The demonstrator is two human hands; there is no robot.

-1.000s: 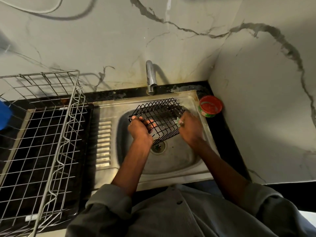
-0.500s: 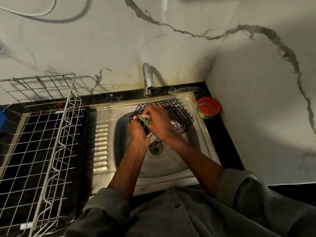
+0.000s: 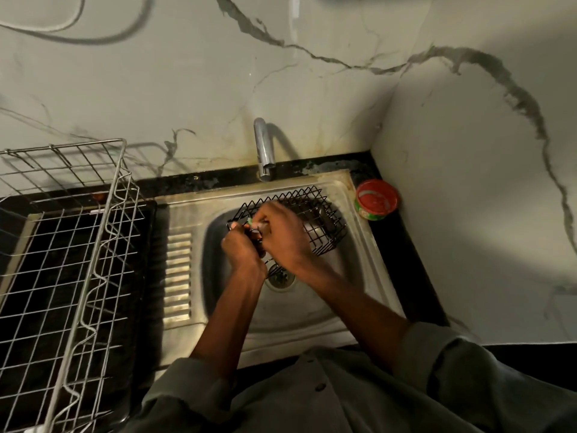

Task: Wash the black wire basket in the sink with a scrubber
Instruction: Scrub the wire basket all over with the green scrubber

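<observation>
The black wire basket (image 3: 324, 223) is held tilted over the steel sink (image 3: 315, 310), just below the tap. My left hand (image 3: 242, 248) grips the basket's near left edge. My right hand (image 3: 285, 235) lies across the basket's left part, fingers closed on a small green scrubber (image 3: 250, 220) pressed against the wires beside my left hand. Only a sliver of the scrubber shows between the fingers. The basket's right half is in plain sight.
A chrome tap (image 3: 263, 151) stands behind the sink; no water is visible. A red and green tub (image 3: 377, 200) sits at the sink's back right corner by the wall. A large steel wire rack (image 3: 71, 260) fills the black counter on the left.
My right hand with the scrubber has moved from the basket's right side across to its left edge, beside my left hand. The basket has shifted slightly right.
</observation>
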